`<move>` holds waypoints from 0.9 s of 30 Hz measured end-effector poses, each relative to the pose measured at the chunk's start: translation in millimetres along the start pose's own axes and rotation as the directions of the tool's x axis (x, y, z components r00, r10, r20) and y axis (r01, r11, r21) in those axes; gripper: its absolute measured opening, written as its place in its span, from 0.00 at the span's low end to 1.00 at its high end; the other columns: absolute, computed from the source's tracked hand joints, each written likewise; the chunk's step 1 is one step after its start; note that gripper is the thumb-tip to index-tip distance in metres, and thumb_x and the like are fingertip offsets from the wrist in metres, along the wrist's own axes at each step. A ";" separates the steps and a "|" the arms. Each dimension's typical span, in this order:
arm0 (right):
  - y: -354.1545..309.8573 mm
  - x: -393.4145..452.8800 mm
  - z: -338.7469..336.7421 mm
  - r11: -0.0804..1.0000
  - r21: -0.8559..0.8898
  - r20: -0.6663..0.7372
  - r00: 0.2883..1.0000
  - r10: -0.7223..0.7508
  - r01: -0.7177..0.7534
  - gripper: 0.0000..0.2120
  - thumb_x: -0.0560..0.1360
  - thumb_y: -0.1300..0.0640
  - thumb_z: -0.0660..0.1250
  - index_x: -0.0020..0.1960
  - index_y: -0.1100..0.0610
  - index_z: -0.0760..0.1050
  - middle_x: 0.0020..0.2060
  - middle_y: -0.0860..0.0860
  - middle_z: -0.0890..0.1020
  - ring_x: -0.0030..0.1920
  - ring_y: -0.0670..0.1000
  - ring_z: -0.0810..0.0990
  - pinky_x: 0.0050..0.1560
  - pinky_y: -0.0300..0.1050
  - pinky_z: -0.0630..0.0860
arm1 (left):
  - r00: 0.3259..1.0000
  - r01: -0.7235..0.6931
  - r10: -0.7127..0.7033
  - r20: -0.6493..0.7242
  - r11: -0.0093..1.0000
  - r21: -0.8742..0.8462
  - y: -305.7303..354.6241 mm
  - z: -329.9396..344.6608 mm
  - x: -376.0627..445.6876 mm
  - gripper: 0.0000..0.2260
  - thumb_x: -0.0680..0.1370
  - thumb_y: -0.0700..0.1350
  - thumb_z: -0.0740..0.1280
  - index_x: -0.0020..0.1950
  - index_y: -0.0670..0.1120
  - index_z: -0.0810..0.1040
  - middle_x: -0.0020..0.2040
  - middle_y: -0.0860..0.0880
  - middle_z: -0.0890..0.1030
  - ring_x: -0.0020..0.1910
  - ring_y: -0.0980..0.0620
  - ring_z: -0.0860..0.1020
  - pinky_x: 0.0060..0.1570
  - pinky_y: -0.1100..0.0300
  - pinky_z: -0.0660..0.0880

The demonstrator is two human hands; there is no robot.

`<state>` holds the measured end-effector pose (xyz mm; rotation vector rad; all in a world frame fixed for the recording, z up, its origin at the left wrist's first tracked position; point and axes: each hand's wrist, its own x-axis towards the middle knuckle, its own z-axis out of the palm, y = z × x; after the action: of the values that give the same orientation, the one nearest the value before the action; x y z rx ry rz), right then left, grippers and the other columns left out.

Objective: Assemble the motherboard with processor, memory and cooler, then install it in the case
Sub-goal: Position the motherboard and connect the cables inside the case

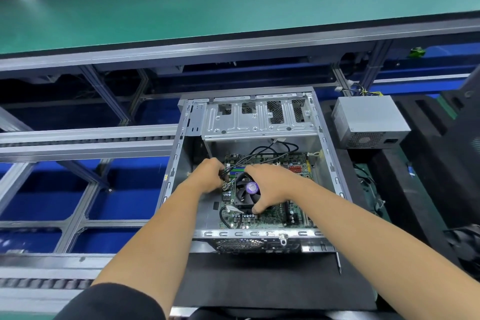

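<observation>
The open silver case point(179, 153) lies on a black mat, and the green motherboard point(270, 218) sits inside it. A black cooler fan point(246, 193) with a purple sticker is mounted on the board. My right hand point(272, 184) spans the cooler, fingers over its far edge and thumb at its near corner. My left hand point(210, 175) is beside the cooler's left edge and pinches black cables point(262, 149) that loop across the board's far side. Much of the board's middle is hidden by my hands.
A grey power supply point(368, 122) with loose wires stands right of the case on black foam point(415, 189). A screwdriver point(338, 262) lies on the mat point(259, 280) by the case's near right corner. A green bench point(207, 8) runs behind; roller conveyor rails point(78, 141) lie left.
</observation>
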<state>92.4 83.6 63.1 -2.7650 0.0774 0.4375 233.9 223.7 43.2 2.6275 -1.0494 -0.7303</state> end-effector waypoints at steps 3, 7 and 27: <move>1.0 1.0 0.6 1.000 0.006 -0.003 1.000 0.002 -0.002 0.40 0.60 0.41 0.77 0.63 0.57 0.65 0.56 0.53 0.76 0.53 0.55 0.75 0.49 0.50 0.76 | 1.000 0.002 -0.002 0.006 1.000 -0.010 0.5 0.5 0.8 0.06 0.71 0.34 0.68 0.42 0.43 0.82 0.41 0.44 0.82 0.40 0.46 0.79 0.40 0.58 0.75; 1.7 1.1 1.0 1.000 0.000 -0.006 1.000 0.003 -0.003 0.41 0.60 0.40 0.78 0.64 0.57 0.64 0.57 0.53 0.75 0.54 0.55 0.75 0.49 0.49 0.75 | 1.000 0.008 -0.008 0.004 1.000 -0.004 0.8 1.8 -0.3 0.05 0.71 0.35 0.70 0.42 0.43 0.82 0.41 0.45 0.82 0.38 0.48 0.77 0.34 0.63 0.69; 2.8 1.8 2.2 1.000 0.013 0.007 1.000 0.004 -0.004 0.40 0.61 0.41 0.77 0.64 0.57 0.64 0.55 0.52 0.74 0.50 0.52 0.72 0.45 0.46 0.71 | 1.000 0.010 -0.010 -0.002 0.999 0.031 2.3 1.3 -5.6 0.04 0.68 0.39 0.70 0.34 0.45 0.77 0.30 0.49 0.73 0.32 0.49 0.71 0.25 0.64 0.61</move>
<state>93.2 81.7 59.7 -2.7509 0.0833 0.4465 228.4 225.8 45.0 2.6609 -1.0569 -0.7192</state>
